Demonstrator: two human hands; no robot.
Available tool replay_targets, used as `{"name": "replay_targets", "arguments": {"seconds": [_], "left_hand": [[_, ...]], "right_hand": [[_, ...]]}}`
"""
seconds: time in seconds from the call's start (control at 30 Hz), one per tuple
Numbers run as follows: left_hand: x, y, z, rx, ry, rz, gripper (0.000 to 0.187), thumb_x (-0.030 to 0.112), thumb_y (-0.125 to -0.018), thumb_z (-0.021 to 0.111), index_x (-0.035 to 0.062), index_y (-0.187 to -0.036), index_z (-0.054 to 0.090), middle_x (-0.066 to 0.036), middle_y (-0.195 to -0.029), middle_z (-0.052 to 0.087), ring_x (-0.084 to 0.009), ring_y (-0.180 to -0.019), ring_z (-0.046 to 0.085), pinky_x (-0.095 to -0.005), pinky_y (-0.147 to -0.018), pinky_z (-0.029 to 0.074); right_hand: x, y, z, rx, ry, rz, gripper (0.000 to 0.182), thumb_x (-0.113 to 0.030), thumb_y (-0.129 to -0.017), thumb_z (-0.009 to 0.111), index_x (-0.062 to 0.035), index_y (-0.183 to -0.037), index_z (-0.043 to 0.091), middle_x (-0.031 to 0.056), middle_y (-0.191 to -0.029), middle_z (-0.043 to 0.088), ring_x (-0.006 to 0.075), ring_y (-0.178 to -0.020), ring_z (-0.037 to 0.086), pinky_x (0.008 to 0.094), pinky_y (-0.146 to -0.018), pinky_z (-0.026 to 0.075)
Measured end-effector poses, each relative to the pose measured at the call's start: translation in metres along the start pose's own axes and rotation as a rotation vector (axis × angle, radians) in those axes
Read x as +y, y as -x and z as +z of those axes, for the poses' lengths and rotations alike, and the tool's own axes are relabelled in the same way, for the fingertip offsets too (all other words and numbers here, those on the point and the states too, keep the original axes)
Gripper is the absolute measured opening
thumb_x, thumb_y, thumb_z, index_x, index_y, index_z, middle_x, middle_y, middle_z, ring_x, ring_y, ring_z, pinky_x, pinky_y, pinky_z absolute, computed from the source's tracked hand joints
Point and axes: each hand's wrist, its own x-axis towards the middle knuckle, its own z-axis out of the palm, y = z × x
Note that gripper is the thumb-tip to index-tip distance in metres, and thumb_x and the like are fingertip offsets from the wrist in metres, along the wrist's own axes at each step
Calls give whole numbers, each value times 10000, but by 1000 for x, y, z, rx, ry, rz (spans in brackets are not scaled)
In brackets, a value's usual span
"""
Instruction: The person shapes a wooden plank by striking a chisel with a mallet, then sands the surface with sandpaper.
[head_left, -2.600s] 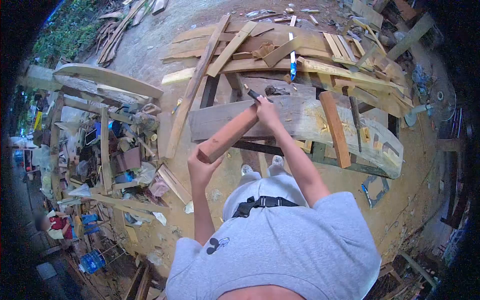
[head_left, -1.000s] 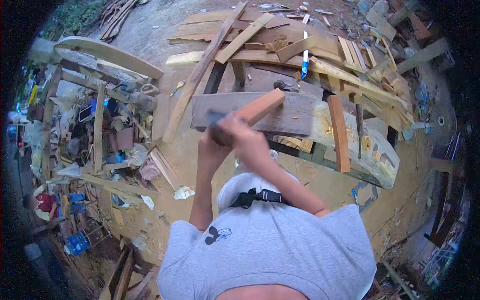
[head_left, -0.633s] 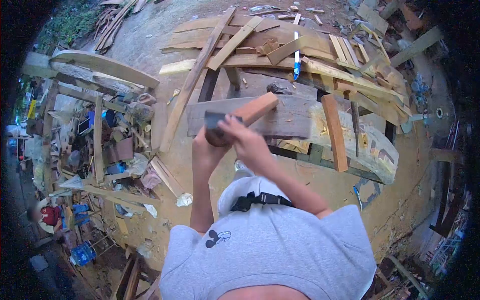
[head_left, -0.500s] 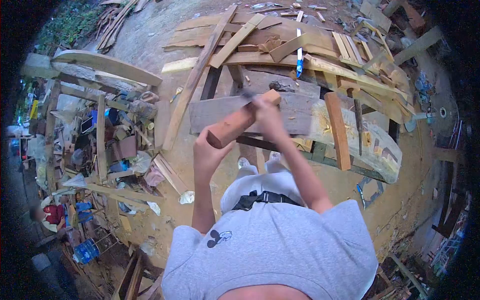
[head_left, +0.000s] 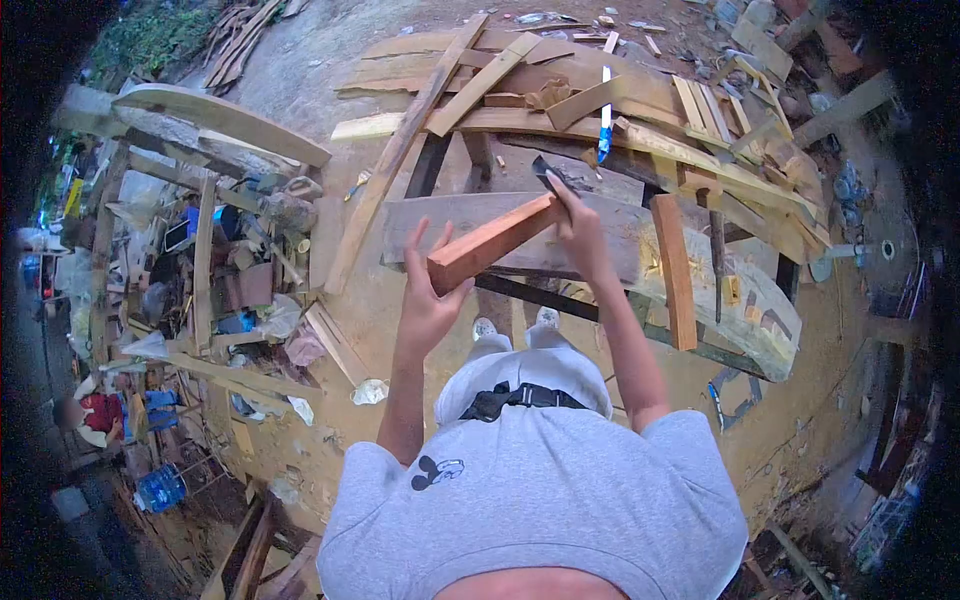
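A reddish wooden block [head_left: 495,240] is held at a slant above the bench in front of my body. Around its near left end is my left hand [head_left: 428,310], the thumb on the lower side and the fingers loosely raised along the other. My right hand [head_left: 582,238] is at the block's far end, closed on a thin, dark, curled sheet that looks like sandpaper [head_left: 546,172]. The sheet sticks up past my fingers. Whether those fingers also grip the block's end is hard to see.
Below the block is a grey plank bench [head_left: 620,225]. A second reddish block [head_left: 674,272] and a long dark tool [head_left: 716,255] lie on its right part. Boards [head_left: 480,85] are piled beyond. A cluttered wooden frame [head_left: 205,260] stands left; a person [head_left: 100,415] is far left.
My right hand has moved right along the block to its far end, and the dark sheet now shows clearly. My left hand's fingers have loosened and spread. The block has tilted slightly.
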Motion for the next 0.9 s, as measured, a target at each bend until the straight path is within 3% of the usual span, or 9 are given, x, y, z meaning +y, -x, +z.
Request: {"name": "replay_targets", "arguments": {"seconds": [0.1, 0.17, 0.23, 0.33, 0.57, 0.6, 0.67, 0.77, 0.9], "left_hand": [[2, 2, 1, -25, -282, -53, 584, -7, -721, 615, 71, -1185, 269, -179, -1134, 468, -237, -1020, 488, -310, -844, 408], [9, -2, 0, 30, -380, -210, 523, -19, -698, 644, 51, -1114, 334, -123, -1069, 494, -187, -983, 501, -275, -822, 411], [6, -5, -3, -11, -393, -182, 487, -12, -694, 652, 40, -1070, 346, -105, -1020, 509, -176, -952, 511, -270, -802, 415], [7, -2, -1, -61, -403, -150, 410, 9, -694, 662, 16, -1008, 399, -91, -935, 545, -172, -893, 539, -274, -770, 429], [3, 1, 7, 69, -157, -60, 338, 14, -677, 689, -3, -992, 567, -77, -926, 604, -129, -864, 563, -243, -749, 447], [5, -1, 8, 66, -154, -58, 338, 14, -677, 689, -3, -992, 567, -77, -926, 604, -129, -864, 563, -243, -749, 447], [10, -2, 8, 81, -247, -72, 338, 22, -691, 681, -5, -1007, 563, -73, -930, 606, -132, -863, 567, -240, -747, 448], [3, -1, 1, 41, -284, -37, 322, 33, -704, 674, -2, -1005, 566, -74, -936, 608, -132, -861, 570, -244, -749, 450], [1, 8, 4, 59, -362, 19, 304, 41, -705, 673, 3, -989, 570, -89, -902, 618, -133, -843, 579, -248, -736, 455]], "right_hand": [[29, -3, -4, -95, 78, 151, 352, -30, -807, 456, -63, -1158, 470, 182, -1100, 519, 308, -1046, 488, 350, -847, 417], [56, 3, 14, -33, 85, -90, 367, -19, -817, 451, -67, -1180, 470, 174, -1059, 557, 265, -1005, 541, 272, -837, 411], [-4, 17, 17, -149, -203, -219, 395, 45, -792, 430, -66, -1167, 486, 148, -1108, 543, 239, -1064, 506, 273, -900, 380], [-52, 30, 21, -222, -88, -440, 426, 104, -765, 399, -59, -1145, 504, 146, -1123, 534, 213, -1073, 499, 307, -913, 379], [-2, 10, -22, -255, 230, 336, 452, 83, -718, 373, -95, -1102, 529, 155, -1028, 579, 244, -986, 555, 341, -857, 434], [-11, 20, -10, -193, -10, -43, 435, 81, -751, 431, -104, -1137, 511, 125, -1107, 548, 229, -1042, 520, 315, -885, 414], [-52, 42, 19, -170, -192, -336, 473, 133, -730, 412, -84, -1138, 511, 123, -1137, 531, 215, -1094, 482, 316, -928, 377], [-35, 40, 30, -7, -170, -311, 400, 120, -718, 439, -38, -1071, 542, 138, -1104, 545, 235, -1081, 491, 332, -914, 394], [25, 8, 11, 48, 38, 99, 405, 101, -734, 417, -46, -1092, 533, 126, -1123, 538, 240, -1084, 489, 326, -910, 393]]}}
